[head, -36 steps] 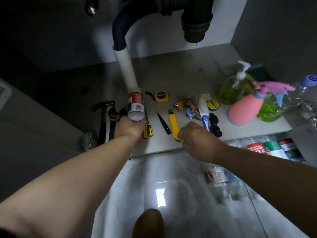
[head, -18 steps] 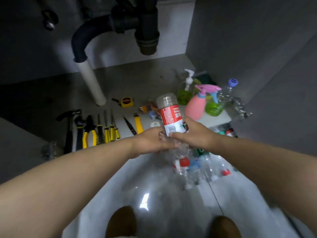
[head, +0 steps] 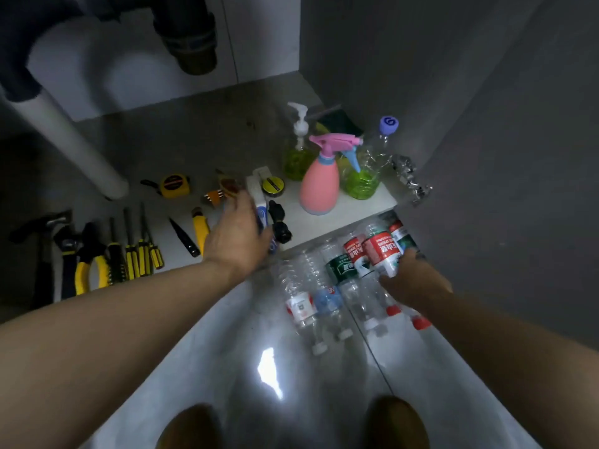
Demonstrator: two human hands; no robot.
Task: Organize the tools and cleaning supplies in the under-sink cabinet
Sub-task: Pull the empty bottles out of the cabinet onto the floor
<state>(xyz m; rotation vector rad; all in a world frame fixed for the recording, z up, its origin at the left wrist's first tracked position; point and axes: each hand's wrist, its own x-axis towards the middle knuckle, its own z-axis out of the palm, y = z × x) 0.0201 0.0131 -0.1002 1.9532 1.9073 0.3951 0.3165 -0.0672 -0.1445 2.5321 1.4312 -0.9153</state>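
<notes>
My right hand [head: 413, 281] grips a clear plastic bottle with a red label [head: 381, 252] over a row of several empty bottles [head: 327, 294] lying on the floor below the cabinet edge. My left hand [head: 238, 236] hovers with relaxed fingers over the cabinet floor, above a white and blue tube [head: 260, 202] and a black fitting [head: 279, 222]; it holds nothing that I can see. Tools lie in a row at the left: hammer [head: 45, 241], pliers [head: 89, 257], screwdrivers [head: 136, 251], yellow utility knife [head: 199, 226].
A pink spray bottle [head: 319, 186], a green soap pump bottle [head: 296, 153] and a clear bottle with a purple cap [head: 372, 163] stand at the cabinet's right. A yellow tape measure [head: 175, 184] lies behind the tools. The white drain pipe [head: 69, 140] slants down at left.
Both hands held the red-label bottle upright; now my right hand alone has carried it down to the bottle row on the floor, and my left hand has moved over the small items.
</notes>
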